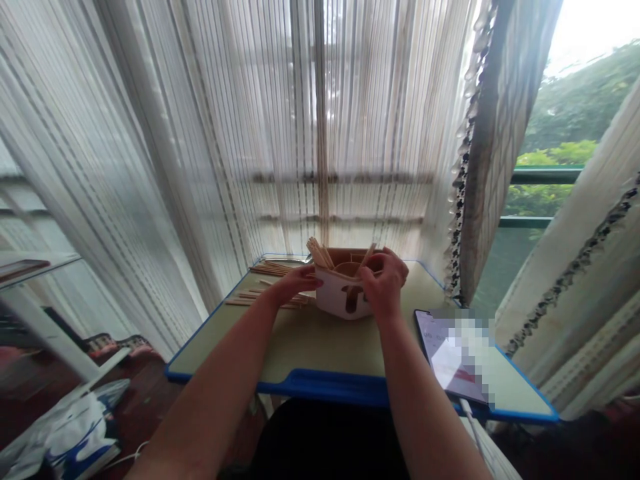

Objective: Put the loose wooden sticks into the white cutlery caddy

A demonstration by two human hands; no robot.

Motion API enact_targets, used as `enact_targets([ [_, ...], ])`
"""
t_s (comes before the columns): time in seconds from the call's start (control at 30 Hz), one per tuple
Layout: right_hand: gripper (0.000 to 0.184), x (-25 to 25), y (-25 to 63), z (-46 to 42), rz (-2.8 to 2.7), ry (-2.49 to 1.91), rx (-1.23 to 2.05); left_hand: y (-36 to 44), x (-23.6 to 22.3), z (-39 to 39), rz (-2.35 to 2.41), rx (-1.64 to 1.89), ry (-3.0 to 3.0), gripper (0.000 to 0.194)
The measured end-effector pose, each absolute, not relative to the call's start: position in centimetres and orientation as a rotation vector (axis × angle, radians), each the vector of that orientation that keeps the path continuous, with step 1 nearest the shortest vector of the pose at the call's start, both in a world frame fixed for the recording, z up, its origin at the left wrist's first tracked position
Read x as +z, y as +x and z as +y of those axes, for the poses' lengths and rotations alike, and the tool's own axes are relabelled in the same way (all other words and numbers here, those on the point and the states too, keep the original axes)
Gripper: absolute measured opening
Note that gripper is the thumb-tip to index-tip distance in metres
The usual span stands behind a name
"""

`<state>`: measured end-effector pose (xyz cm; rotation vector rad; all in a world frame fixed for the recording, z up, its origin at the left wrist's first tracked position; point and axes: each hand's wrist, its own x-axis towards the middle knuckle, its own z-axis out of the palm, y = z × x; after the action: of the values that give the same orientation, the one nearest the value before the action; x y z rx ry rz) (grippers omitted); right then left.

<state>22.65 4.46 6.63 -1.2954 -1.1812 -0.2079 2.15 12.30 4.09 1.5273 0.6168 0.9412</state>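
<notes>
White container (pixel 330 300) on the table (pixel 315 343), probably light and stiff-walled, has half-curled fingers of the left hand (pixel 296 283) against its left side, a sound steadying place, and bent fingers of the right hand (pixel 387 279) at its right rim, whether either grips I cannot tell

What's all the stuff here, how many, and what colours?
Box: one, white outside, brown inside, on table
Boxed sticks: several, pale, in box
Loose sticks: many, tan, table's left
Table: one, beige, blue-edged, middle
Phone: one, dark-edged, table's right
Cables: two, white, phone's near end, left floor
Curtains: several, whitish, behind table
Greenery: uncounted, green, outside right
Rails: two, green, outside right
Stand: one, white, far left
Bag: one, white-blue, lower left
Left hand: one, bare, box's left
Right hand: one, bare, box's right
</notes>
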Motion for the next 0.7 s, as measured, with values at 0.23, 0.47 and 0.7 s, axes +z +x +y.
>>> enact_targets([
  [0.23,0.063,6.7,23.0,4.0,-1.066,-1.173,-0.379,2.0,5.1,10.5,0.613,1.101,1.436,0.063],
  [0.47,0.03,4.3,19.0,2.8,-1.598,-0.921,-0.623,-4.4,4.4,10.0,1.053,1.555,1.676,0.044],
  [0.7,0.037,0.9,11.9,4.0,-2.412,-1.131,-0.324,-9.3,0.6,10.4,1.629,1.664,1.896,0.028],
])
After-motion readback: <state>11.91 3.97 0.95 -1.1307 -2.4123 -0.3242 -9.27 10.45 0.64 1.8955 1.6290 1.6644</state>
